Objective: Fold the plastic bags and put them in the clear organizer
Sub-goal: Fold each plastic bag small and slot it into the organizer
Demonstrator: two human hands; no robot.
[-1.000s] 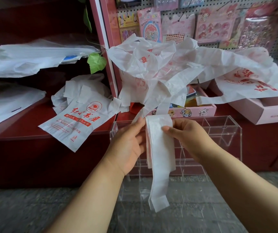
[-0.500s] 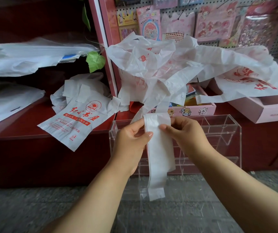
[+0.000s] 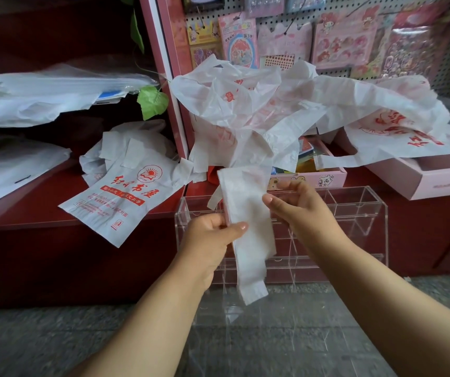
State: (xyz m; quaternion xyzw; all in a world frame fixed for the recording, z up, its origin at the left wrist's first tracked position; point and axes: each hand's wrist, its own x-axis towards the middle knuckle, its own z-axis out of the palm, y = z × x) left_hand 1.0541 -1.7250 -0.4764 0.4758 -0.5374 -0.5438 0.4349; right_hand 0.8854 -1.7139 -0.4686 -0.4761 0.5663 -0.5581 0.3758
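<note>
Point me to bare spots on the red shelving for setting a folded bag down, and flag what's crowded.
Free: the red shelf strip between the translucent bags and the printed bag; also the clear organizer compartments right of the right hand. Crowded: the heap of loose bags over the pink boxes, and where the left hand pinches the folded bag.

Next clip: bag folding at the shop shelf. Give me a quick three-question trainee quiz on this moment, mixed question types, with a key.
1. True or false: the folded bag strip is already inside the clear organizer.
2. Which hand pinches the strip lower down? A) left hand B) right hand
3. Fill in: the flat bag with red print lies on the ___ shelf, to the left of the organizer.

Key:
1. False; both hands hold it in front of the organizer.
2. A
3. red
</note>
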